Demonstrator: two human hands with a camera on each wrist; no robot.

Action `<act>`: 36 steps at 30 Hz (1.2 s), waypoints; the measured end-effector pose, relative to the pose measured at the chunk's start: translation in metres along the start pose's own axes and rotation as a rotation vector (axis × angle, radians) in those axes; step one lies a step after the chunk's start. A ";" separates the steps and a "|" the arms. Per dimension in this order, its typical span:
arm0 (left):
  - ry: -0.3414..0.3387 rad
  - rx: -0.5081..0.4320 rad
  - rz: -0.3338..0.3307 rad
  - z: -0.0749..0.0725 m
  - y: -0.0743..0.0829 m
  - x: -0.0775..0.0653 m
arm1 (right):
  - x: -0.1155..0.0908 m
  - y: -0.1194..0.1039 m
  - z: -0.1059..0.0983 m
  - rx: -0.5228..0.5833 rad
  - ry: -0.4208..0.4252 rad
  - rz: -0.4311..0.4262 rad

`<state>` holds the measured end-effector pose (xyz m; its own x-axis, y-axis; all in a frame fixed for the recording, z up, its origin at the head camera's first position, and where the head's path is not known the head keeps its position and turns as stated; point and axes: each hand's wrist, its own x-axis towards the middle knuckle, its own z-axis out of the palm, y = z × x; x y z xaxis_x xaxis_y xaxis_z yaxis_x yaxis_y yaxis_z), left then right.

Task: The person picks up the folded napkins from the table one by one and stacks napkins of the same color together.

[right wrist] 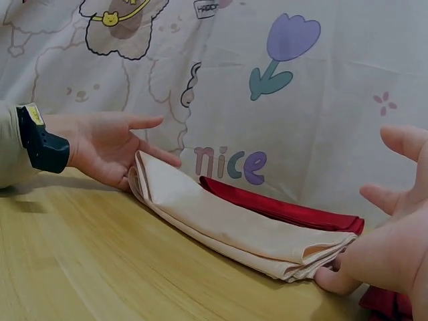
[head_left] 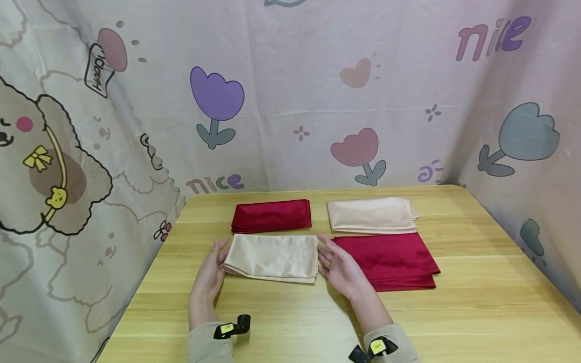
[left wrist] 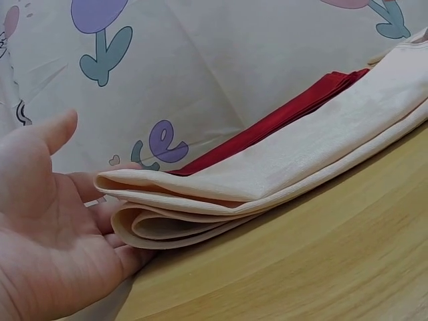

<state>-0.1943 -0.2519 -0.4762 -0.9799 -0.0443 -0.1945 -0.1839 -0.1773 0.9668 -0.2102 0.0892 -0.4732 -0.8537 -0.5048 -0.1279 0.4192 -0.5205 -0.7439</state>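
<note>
Front cream cloth [head_left: 272, 257]: lay folded into an oblong on the table [head_left: 290, 327], between the left hand [head_left: 210, 277] and the right hand [head_left: 341, 267].
Folding: looked finished, with layers stacked; by judgement, at most some evening of the edges was left.
Cream fabric: smooth and thin, lightly wrinkled on top, with rounded folds at the left end.
Grip, left end: slack, fingers extended against the cloth, thumb raised clear of it.
Grip, right end: also relaxed, fingers at the cloth's edge, clasping nothing.
Back red cloth [head_left: 272, 215]: a narrow, smooth folded oblong just behind.
Front red cloth [head_left: 390, 259]: folded, to the right, its near layers stepped.
Back cream cloth [head_left: 372, 216]: folded, behind that red layer stack, with staggered right corners.
Count: 4 cloths, all folded.
Tabletop: pale, wood-grained.
Backdrop [head_left: 290, 91]: creased sheet printed with flowers and hearts.
</note>
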 end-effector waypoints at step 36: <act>-0.037 0.010 0.035 -0.002 -0.008 0.008 | 0.013 0.004 0.010 -0.034 0.038 -0.028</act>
<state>-0.2001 -0.2524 -0.4859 -0.9879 -0.0141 -0.1544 -0.1500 -0.1664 0.9746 -0.2161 0.0737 -0.4716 -0.8762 -0.4638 -0.1310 0.3848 -0.5097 -0.7695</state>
